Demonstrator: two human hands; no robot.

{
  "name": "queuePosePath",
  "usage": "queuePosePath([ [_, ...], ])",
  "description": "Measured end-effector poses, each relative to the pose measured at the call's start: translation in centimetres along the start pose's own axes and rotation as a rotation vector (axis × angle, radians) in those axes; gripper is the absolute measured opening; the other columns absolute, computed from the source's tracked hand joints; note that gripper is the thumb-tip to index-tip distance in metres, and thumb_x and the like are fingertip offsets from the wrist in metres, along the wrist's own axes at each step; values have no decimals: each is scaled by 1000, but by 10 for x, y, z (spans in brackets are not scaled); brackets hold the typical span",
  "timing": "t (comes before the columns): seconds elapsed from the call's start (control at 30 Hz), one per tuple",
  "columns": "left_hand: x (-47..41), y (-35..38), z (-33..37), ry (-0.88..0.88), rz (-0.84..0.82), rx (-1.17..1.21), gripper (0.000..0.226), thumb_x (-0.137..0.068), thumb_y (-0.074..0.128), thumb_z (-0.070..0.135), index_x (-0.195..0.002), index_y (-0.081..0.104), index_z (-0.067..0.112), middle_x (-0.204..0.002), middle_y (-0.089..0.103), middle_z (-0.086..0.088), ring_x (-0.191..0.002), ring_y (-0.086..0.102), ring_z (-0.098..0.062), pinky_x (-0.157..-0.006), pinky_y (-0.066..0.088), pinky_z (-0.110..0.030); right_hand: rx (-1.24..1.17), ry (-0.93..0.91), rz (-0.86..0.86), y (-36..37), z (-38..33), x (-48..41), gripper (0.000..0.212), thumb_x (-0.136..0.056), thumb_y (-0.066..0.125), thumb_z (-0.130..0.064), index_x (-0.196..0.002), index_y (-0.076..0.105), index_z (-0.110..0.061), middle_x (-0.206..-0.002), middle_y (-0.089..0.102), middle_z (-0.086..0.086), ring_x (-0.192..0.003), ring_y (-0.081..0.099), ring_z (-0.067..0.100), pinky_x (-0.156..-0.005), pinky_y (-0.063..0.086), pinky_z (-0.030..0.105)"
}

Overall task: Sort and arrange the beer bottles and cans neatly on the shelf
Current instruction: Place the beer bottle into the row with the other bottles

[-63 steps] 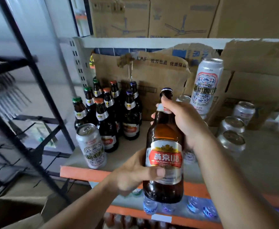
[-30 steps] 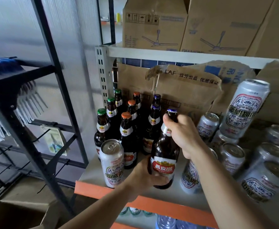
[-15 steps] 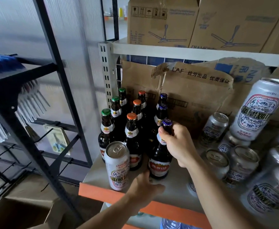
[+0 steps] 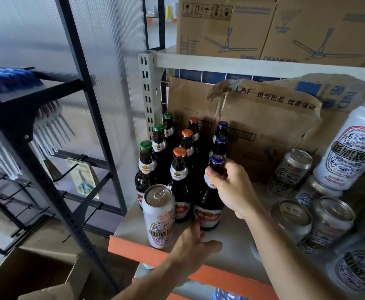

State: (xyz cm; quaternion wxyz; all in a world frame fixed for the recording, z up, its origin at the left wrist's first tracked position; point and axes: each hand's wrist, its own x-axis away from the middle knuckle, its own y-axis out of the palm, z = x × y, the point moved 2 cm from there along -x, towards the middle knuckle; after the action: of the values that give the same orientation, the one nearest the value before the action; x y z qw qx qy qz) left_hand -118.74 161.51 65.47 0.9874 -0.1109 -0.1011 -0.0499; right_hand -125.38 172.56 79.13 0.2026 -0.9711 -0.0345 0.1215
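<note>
My right hand (image 4: 231,189) has its fingers wrapped round the neck of the blue-capped bottle (image 4: 208,211), upright at the front of the blue row on the shelf (image 4: 237,259). My left hand (image 4: 193,245), fingers straight, touches its base. I'd line it up, label forward, then release gently.

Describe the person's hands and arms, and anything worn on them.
Both are bare: the left hand and right hand wear no gloves, and no rings, watch or bands show. No sleeve is in view on either arm.
</note>
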Motion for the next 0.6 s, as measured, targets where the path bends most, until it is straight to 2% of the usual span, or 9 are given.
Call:
queuePosePath([
  [0.13, 4, 3, 3, -40, -27, -6, 50, -57, 74, 43, -102, 59, 24, -83, 53, 5, -82, 51, -14, -78, 46, -38, 65, -2, -8, -4, 2, 4, 12, -94, 63, -27, -103, 63, -20, -73, 61, -7, -58, 53, -2, -55, 41, 8],
  [0.23, 10, 8, 9, -96, -35, -81, 60, -53, 68, 51, -103, 57, 20, -107, 63, -1, -104, 57, -14, -93, 47, -41, 105, -6, 8, -8, 3, 10, 14, -92, 65, -31, -103, 63, -24, -72, 57, -5, -60, 53, -2, -56, 40, 9],
  [0.27, 13, 9, 13, -91, -39, -89, 56, -53, 67, 52, -98, 56, 19, -106, 61, 0, -103, 56, -12, -96, 46, -42, 106, -14, 13, -10, 3, 14, 17, -91, 65, -33, -105, 62, -24, -79, 61, -6, -68, 56, -3, -62, 43, 11],
  [0.33, 16, 14, 23, -43, -47, -64, 42, -53, 65, 51, -82, 49, 24, -94, 52, 5, -94, 51, -10, -99, 46, -42, 72, -29, 44, -15, 4, 20, 31, -89, 64, -34, -117, 60, -23, -106, 66, -6, -95, 62, 0, -84, 52, 25],
  [0.4, 20, 19, 36, 3, -71, 32, 40, -53, 66, 46, -87, 50, 32, -92, 52, 6, -91, 53, -10, -91, 48, -36, 17, -46, 96, -25, -2, 28, 41, -90, 64, -28, -129, 56, -19, -123, 62, -1, -114, 61, 11, -96, 52, 34],
  [0.43, 20, 21, 42, 32, -79, 95, 42, -53, 68, 42, -90, 52, 29, -92, 56, 5, -90, 56, -10, -86, 48, -31, -4, -58, 126, -33, -5, 31, 41, -91, 64, -22, -131, 55, -16, -124, 61, 2, -115, 61, 12, -96, 52, 31],
  [0.5, 21, 26, 54, 65, -71, 193, 43, -52, 71, 38, -92, 61, 23, -100, 67, 3, -97, 65, -7, -87, 51, -26, -12, -97, 182, -49, -11, 38, 34, -93, 63, -17, -127, 59, -15, -120, 64, 4, -110, 63, 9, -91, 51, 19],
  [0.6, 19, 34, 71, 142, -93, 166, 48, -53, 70, 43, -98, 62, 29, -108, 68, 0, -97, 66, -5, -94, 52, -31, -28, -134, 240, -75, -13, 51, 23, -94, 61, -13, -116, 64, -17, -111, 68, 1, -103, 64, 1, -83, 48, 9],
])
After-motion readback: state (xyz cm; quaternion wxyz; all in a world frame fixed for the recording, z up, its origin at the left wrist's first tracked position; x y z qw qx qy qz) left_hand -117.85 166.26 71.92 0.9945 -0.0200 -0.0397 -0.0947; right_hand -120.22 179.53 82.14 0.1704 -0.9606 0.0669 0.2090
